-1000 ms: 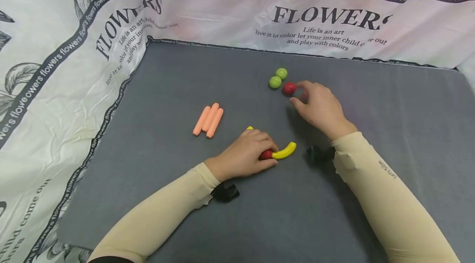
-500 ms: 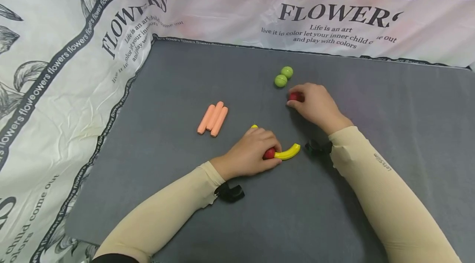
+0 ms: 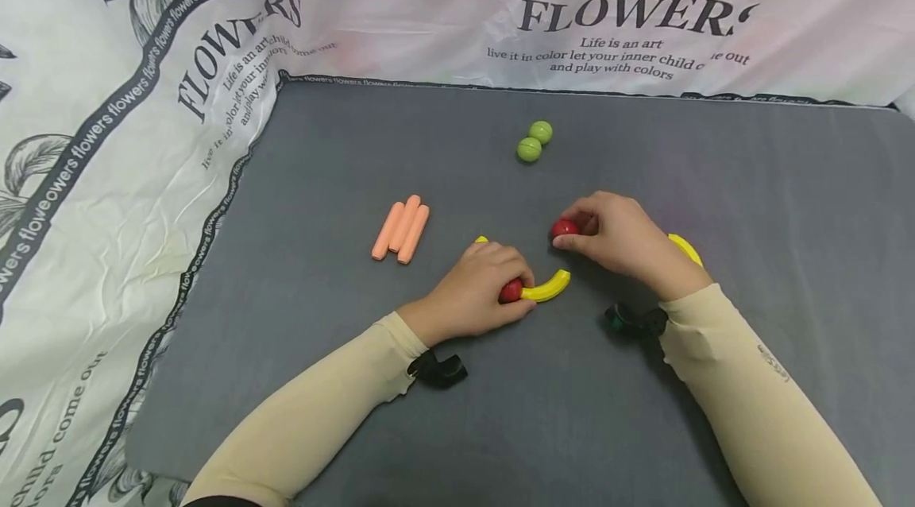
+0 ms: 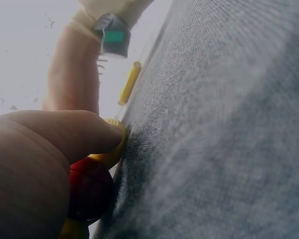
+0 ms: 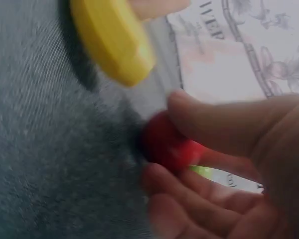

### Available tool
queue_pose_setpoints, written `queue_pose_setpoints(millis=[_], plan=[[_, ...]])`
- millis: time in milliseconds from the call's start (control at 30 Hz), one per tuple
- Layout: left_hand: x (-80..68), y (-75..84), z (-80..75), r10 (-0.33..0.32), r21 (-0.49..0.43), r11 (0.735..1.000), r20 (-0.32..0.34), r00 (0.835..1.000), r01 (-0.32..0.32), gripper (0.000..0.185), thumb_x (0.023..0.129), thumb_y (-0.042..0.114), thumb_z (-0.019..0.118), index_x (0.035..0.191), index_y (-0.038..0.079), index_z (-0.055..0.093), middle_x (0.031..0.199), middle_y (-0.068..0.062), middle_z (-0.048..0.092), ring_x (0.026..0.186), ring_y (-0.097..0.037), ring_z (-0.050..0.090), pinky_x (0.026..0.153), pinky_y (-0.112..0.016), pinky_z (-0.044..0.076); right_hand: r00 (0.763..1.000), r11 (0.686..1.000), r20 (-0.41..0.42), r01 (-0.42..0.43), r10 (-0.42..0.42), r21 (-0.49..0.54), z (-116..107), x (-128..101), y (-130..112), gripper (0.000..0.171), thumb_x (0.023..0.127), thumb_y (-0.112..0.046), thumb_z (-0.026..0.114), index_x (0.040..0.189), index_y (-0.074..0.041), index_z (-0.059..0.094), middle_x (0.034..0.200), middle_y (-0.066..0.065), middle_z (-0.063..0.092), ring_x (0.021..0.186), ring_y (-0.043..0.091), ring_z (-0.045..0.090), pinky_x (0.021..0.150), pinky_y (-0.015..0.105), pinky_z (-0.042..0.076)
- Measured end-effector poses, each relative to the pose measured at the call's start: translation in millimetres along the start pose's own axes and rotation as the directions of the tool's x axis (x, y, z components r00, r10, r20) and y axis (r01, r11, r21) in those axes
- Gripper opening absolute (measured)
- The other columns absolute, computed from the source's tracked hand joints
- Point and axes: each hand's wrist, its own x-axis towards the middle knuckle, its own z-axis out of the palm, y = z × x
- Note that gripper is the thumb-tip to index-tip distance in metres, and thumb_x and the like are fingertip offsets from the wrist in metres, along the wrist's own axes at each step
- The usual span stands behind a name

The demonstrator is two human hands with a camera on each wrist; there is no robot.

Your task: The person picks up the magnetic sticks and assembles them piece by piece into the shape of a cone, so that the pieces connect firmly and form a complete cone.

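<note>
- Fingers of right hand [image 3: 622,241] pinch red ball [image 3: 564,228], just above the grey table [image 3: 357,380].
- Left hand [image 3: 479,292] curls over second red ball [image 3: 511,292], seated on yellow curved piece [image 3: 546,288].
- Judgement: keep the pinch light, hold the curve steady, set the ball down gently.

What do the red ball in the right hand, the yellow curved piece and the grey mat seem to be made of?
Red ball: smooth with a soft shine, probably painted wood or plastic; the look leaves it open.
Yellow curved piece: same even, glossy colour and rounded ends, likely the same toy material.
Grey mat: woven fabric or felt, matte, with a visible fine weave in the left wrist view.
</note>
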Motion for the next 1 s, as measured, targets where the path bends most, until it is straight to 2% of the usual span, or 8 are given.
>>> queue_pose_setpoints(millis=[133,267,433,600,700,833,900,1000], plan=[[-1.8,-0.5,-0.7,0.006,-0.005,1.0,-0.014,1.0,-0.006,0.015,0.094,0.029,0.08,0.102,0.019,0.071,0.101,0.007,0.065,0.096,-0.012,0.053,0.098,-0.036,0.041,0.993,1.0,0.116,0.015,-0.013,-0.01,-4.7,-8.7,-3.6,0.03,0.09,-0.031,0.086,0.105,-0.007,0.077,0.094,0.002,0.074,0.077,0.016,0.063,0.067,0.034,0.051],[-1.5,-0.8,-1.4,0.022,0.004,1.0,-0.021,1.0,-0.022,0.015,0.094,0.029,0.08,0.102,0.02,0.072,0.102,0.008,0.064,0.095,-0.012,0.053,0.096,-0.036,0.041,0.987,1.0,0.163,0.015,-0.014,-0.004,-8.1,-16.3,-2.2,0.026,0.088,-0.028,0.087,0.1,-0.007,0.077,0.085,-0.002,0.073,0.074,0.014,0.063,0.066,0.032,0.051],[-2.4,-1.2,-2.0,0.029,0.001,1.0,-0.029,0.999,-0.029,0.012,0.093,0.028,0.08,0.101,0.021,0.073,0.101,0.009,0.063,0.094,-0.011,0.052,0.095,-0.035,0.04,0.981,0.998,0.189,0.028,-0.037,0.05,-8.2,-20.2,0.9,0.023,0.087,-0.026,0.088,0.098,-0.009,0.077,0.081,-0.002,0.071,0.073,0.015,0.062,0.065,0.03,0.051],[-3.2,-0.7,-0.9,0.056,0.014,0.998,-0.024,0.998,-0.056,0.012,0.092,0.027,0.079,0.101,0.021,0.074,0.1,0.009,0.061,0.093,-0.011,0.051,0.093,-0.034,0.04,0.981,0.997,0.192,0.011,-0.026,0.077,-5.7,-24.2,3.3,0.027,0.088,-0.028,0.088,0.1,-0.008,0.075,0.081,-0.002,0.07,0.072,0.015,0.061,0.064,0.029,0.05],[-3.2,1.9,-0.8,0.063,0.039,0.997,-0.021,0.998,-0.062,0.015,0.092,0.031,0.081,0.102,0.021,0.074,0.101,0.009,0.061,0.094,-0.012,0.051,0.094,-0.034,0.04,0.982,0.996,0.186,0.0,-0.017,0.09,-3.0,-27.1,3.8,0.029,0.088,-0.03,0.088,0.101,-0.008,0.075,0.082,-0.001,0.069,0.073,0.016,0.061,0.064,0.029,0.05],[-4.2,9.3,-1.5,0.042,0.084,0.996,-0.022,0.999,-0.04,0.023,0.091,0.041,0.083,0.102,0.023,0.075,0.102,0.008,0.063,0.095,-0.013,0.053,0.095,-0.034,0.042,0.983,0.995,0.183,0.009,-0.027,0.097,3.0,-31.3,2.4,0.031,0.088,-0.034,0.088,0.101,-0.009,0.073,0.084,-0.002,0.069,0.073,0.016,0.061,0.065,0.029,0.05],[-4.9,13.6,-2.1,0.037,0.11,0.993,-0.016,0.999,-0.035,0.023,0.092,0.042,0.082,0.103,0.023,0.077,0.103,0.008,0.065,0.096,-0.014,0.055,0.097,-0.035,0.043,0.981,0.995,0.19,0.018,-0.036,0.098,5.3,-33.7,1.5,0.033,0.088,-0.035,0.087,0.101,-0.009,0.073,0.085,-0.002,0.068,0.072,0.015,0.061,0.065,0.029,0.049],[-6.0,18.1,-3.9,0.042,0.155,0.987,0.009,0.999,-0.043,0.022,0.094,0.042,0.08,0.105,0.023,0.079,0.105,0.007,0.066,0.102,-0.015,0.057,0.109,-0.039,0.041,0.978,0.996,0.204,0.018,-0.037,0.091,3.5,-37.4,0.2,0.036,0.09,-0.037,0.085,0.107,-0.008,0.073,0.087,-0.002,0.068,0.073,0.014,0.061,0.065,0.029,0.05]])
